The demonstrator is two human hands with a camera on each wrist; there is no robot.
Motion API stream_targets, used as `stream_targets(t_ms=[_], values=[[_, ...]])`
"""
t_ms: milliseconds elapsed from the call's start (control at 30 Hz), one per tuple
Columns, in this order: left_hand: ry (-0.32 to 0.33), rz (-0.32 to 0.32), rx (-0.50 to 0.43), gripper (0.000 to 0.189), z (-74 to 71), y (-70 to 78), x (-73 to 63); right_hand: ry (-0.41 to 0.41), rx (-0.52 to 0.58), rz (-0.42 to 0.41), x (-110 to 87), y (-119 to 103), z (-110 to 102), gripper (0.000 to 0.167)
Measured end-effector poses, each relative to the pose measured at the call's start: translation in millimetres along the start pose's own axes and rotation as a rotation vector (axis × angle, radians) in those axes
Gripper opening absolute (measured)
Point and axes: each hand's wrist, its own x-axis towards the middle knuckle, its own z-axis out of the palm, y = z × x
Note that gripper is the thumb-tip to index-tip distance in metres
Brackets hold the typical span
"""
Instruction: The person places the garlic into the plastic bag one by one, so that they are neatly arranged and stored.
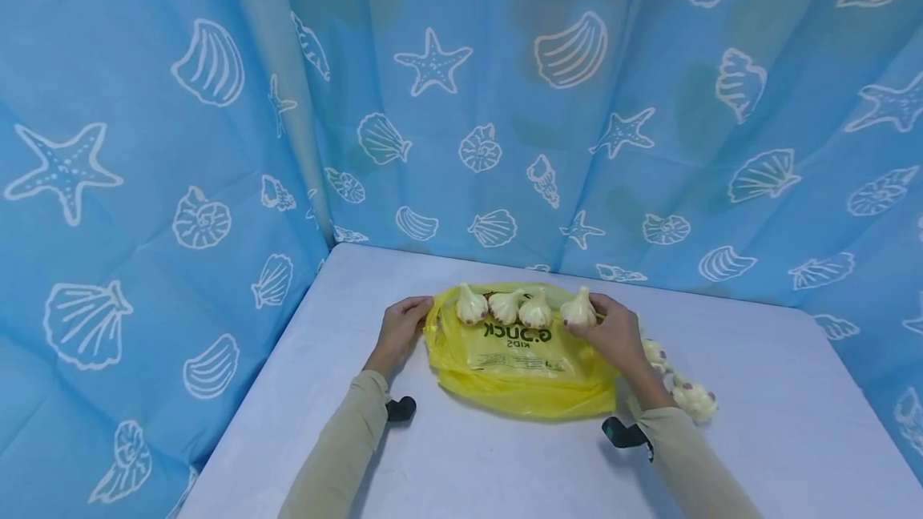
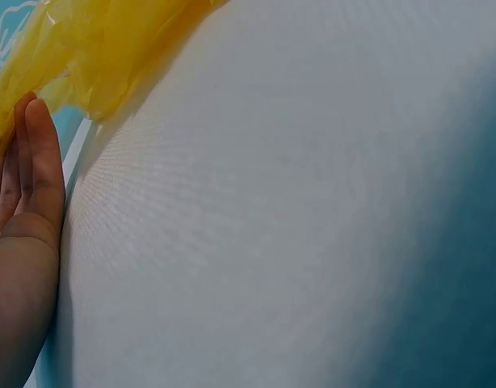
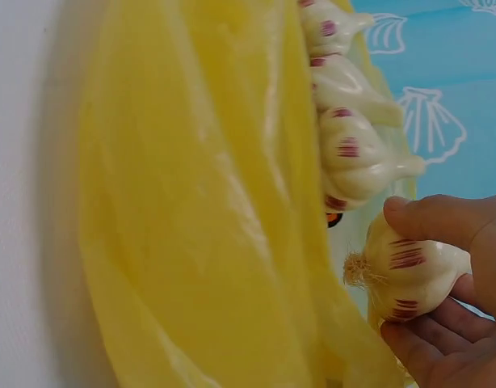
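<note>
A yellow plastic bag (image 1: 534,391) with printed lettering lies on the white table. Three garlic bulbs (image 1: 503,307) sit side by side along its far part. My right hand (image 1: 613,335) holds another garlic bulb (image 3: 408,271) between thumb and fingers, just right of that row. In the right wrist view its roots point toward the bag. At the bag's left edge, my left hand (image 1: 400,331) pinches the yellow plastic. The left wrist view shows its fingers (image 2: 44,153) against the crumpled film, with the thumb hidden.
More garlic bulbs (image 1: 694,400) lie on the table (image 1: 779,439) to the right, partly behind the right forearm. Blue curtains (image 1: 461,126) with white shell and starfish prints hang along the far and left sides. Dark wrist devices (image 1: 401,409) sit under both wrists.
</note>
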Motion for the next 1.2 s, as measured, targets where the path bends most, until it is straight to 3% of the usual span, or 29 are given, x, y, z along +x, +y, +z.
stream_targets(t_ms=[333,1200], values=[[0.008,-0.026,0.021,0.025,2.7,0.3,1.7,0.015,-0.035,-0.004,1.6,4.2,5.7,0.066],[0.009,-0.023,0.027,0.026,1.9,1.7,0.4,-0.011,-0.050,0.038,9.2,13.3,21.3,0.068]])
